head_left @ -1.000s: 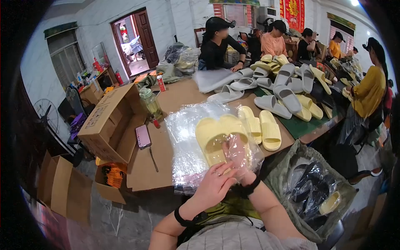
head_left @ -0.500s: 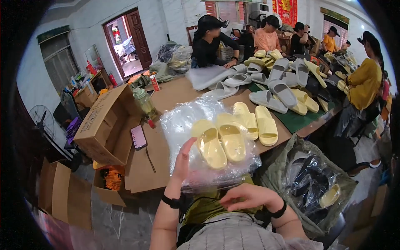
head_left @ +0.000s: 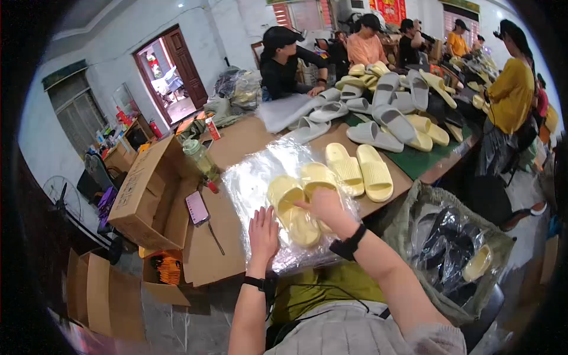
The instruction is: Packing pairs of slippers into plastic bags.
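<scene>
Wide head-worn fisheye view
Looks down close over the near edge of the bench (head_left: 239, 143), facing across it.

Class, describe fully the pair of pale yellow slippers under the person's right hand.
These pale yellow, plastic-looking slide slippers lie side by side, soles down, over clear plastic bags; whether bagged is unclear. Wide bands point away from the person; open heels face nearer. The right hand reaches over both, partly hiding the right slipper; the left hand lies beside the left slipper.
</scene>
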{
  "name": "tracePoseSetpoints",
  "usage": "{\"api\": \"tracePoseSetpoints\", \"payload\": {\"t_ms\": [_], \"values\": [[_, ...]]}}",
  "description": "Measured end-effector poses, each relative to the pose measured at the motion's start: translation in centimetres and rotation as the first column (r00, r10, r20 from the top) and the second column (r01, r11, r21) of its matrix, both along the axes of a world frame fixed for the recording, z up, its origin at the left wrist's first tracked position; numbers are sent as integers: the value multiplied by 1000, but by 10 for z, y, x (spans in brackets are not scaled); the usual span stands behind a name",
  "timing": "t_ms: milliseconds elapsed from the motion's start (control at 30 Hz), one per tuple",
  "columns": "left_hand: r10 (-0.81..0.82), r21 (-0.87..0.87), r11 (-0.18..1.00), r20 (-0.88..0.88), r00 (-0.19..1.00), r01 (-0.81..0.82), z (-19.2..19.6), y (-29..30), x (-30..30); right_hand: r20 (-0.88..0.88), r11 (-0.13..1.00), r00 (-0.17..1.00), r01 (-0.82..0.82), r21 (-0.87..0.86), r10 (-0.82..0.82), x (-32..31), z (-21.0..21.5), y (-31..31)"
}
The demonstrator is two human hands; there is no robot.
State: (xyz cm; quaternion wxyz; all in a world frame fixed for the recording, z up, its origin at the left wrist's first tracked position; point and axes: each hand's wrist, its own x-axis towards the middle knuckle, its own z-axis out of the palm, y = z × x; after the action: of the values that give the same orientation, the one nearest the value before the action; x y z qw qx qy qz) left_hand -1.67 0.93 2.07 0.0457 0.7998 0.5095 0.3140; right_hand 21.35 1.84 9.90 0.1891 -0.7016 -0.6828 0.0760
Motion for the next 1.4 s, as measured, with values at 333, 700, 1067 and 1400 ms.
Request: {"api": "tracePoseSetpoints", "payload": {"t_ms": [333, 700, 1067, 1400], "values": [[89, -80, 993, 66, 994, -84, -2, 6, 1, -139, 960, 990, 14, 278, 26, -20, -54, 31], [-14, 22, 1000, -27, 1000, 15, -11, 9, -5, -388, 991, 921, 74, 107, -27, 69, -57, -100], [-5, 2, 1000, 48, 999, 5, -7, 6, -3, 363, 672, 583, 711, 205, -727, 384, -72, -256], [17, 38, 999, 20, 1000, -18, -7, 4, -11, 346, 864, 853, 469, -182, -390, 313, -193, -128]]}}
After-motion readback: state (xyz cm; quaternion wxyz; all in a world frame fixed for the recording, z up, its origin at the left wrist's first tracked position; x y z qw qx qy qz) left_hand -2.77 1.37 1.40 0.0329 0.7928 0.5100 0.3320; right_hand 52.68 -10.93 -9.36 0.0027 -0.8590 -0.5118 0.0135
